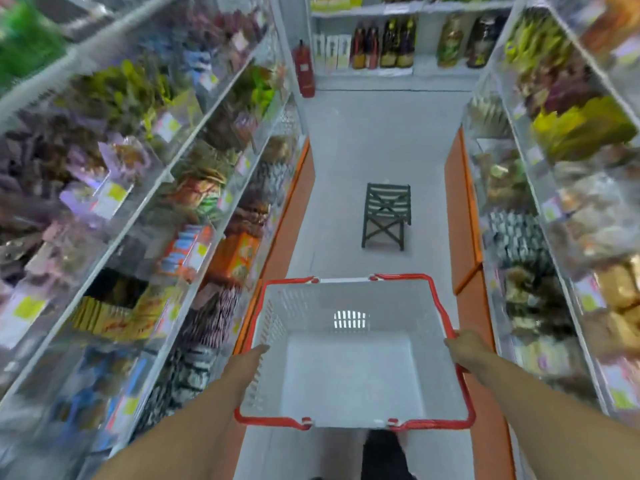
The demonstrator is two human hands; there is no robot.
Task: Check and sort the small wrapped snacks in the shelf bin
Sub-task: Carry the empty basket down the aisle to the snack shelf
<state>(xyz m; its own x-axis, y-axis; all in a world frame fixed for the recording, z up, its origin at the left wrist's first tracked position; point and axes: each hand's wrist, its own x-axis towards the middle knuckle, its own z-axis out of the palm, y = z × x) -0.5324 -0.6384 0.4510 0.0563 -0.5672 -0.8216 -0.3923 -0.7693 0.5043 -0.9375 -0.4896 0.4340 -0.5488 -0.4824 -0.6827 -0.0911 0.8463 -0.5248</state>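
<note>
White shelving (145,188) lines the aisle at 9 o'clock, and a matching rack (554,202) stands at 3 o'clock; both carry clear-fronted bins of small wrapped snacks (194,192), blurred too heavily to tell individual packs apart. Grey floor (374,140) runs between the two racks toward 12 o'clock, bordered on each side by orange base panels (460,216). At 6 o'clock a white plastic basket (353,375) with a red rim and red handles is held level over the floor, and nothing lies inside it. The left hand (247,367) is on the basket's 9 o'clock wall, with the fingers over the rim and down the inside; how tightly they curl cannot be told. The right hand (465,351) grips the red rim at 3 o'clock with the fingers curled round it. A dark folding stool (386,216) stands on the floor at 12 o'clock beyond the basket, well apart from it. A red fire extinguisher (304,69) stands at the far left corner, beside a back shelf holding dark bottles (384,43).
</note>
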